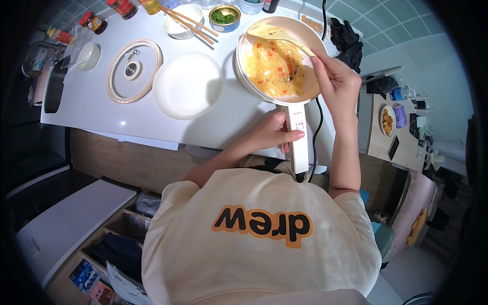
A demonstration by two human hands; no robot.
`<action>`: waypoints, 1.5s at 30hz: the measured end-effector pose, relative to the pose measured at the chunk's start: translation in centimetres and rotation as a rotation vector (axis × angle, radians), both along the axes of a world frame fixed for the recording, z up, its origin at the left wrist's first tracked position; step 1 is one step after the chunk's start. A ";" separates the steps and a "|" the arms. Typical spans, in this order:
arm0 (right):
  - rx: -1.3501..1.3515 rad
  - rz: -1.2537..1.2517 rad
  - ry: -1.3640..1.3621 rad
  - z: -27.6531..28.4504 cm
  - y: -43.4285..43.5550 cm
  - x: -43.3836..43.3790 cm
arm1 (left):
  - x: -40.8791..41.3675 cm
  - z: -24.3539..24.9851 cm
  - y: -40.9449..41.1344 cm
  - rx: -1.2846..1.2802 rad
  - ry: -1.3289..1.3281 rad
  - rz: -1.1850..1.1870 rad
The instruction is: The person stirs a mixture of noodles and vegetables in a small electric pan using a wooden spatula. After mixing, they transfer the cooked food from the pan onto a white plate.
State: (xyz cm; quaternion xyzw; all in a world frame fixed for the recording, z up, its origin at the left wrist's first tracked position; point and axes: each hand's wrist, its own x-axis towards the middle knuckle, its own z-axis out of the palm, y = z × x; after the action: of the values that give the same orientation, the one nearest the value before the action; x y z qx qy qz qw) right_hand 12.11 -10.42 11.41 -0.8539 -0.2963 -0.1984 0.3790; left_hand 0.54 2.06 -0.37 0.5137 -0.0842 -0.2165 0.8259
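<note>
My left hand [275, 130] grips the white handle of an electric frying pan [300, 143], its thumb over the control panel. Shredded yellowish food with red chili rings [276, 68] lies in the pan. In my right hand [337, 78] is a cream-coloured spatula or spoon [293, 39], its head against the pan's far left inner side. A white round dish [188, 85] stands left of the pan, and beside it lies a glass lid [133, 71] with a pale rim and a central knob.
Wooden chopsticks [188, 23] rest across a white bowl [182, 28]; an open tin of green leaves [224, 18] stands beside it. Jars [92, 23] line the back. A black power cord [315, 141] runs right of the handle, and black gloves [346, 44] lie at the back right.
</note>
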 end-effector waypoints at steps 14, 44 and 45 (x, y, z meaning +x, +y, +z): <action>0.117 -0.093 0.100 -0.1 -0.6 -0.7 | -0.1 0.4 0.0 -0.002 0.004 0.019; -0.152 0.118 0.153 1.1 -1.3 -0.5 | -0.1 0.5 0.0 0.036 0.002 0.009; -0.128 0.100 0.156 1.2 -1.5 -0.6 | -0.1 0.5 0.0 0.039 -0.001 0.008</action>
State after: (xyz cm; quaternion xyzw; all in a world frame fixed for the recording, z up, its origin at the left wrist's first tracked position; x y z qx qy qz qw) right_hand 11.50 -11.90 12.58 -0.8733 -0.3203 -0.0929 0.3551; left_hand 0.45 2.06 0.09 0.5303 -0.0781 -0.2145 0.8165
